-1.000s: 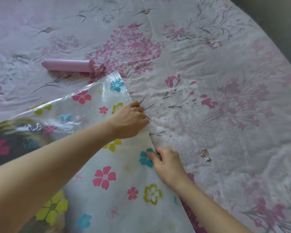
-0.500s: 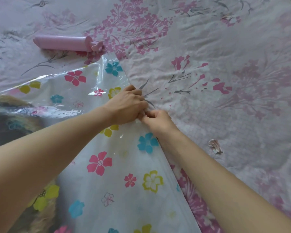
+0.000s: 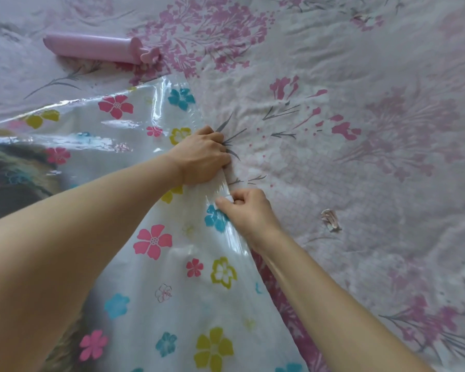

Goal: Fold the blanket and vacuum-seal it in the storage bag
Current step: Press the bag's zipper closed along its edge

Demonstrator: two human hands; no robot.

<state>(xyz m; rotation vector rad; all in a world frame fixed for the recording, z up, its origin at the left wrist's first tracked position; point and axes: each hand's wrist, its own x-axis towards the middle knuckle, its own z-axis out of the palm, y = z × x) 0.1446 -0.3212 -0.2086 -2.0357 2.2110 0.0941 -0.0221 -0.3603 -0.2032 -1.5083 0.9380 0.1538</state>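
On the floral bedsheet (image 3: 360,76), clear flower-printed bag (image 3: 151,277) spread flat, blanket (image 3: 8,183) showing dark through the plastic at far left. Open edge of bag running as 1 long line from upper corner near the pink pump (image 3: 91,48) down toward the lower right. Left hand (image 3: 202,157) curled, pinning that edge higher up. Right hand (image 3: 246,208) just below it on the same line, thumb and forefinger pinched on something small and white, probably a zip slider, though too small to tell. Both hands close together, not touching. Remaining unsealed stretch probably lying below the right hand, along the edge toward the body, so right hand nearer. Small clip (image 3: 330,220) lying apart, to the right.
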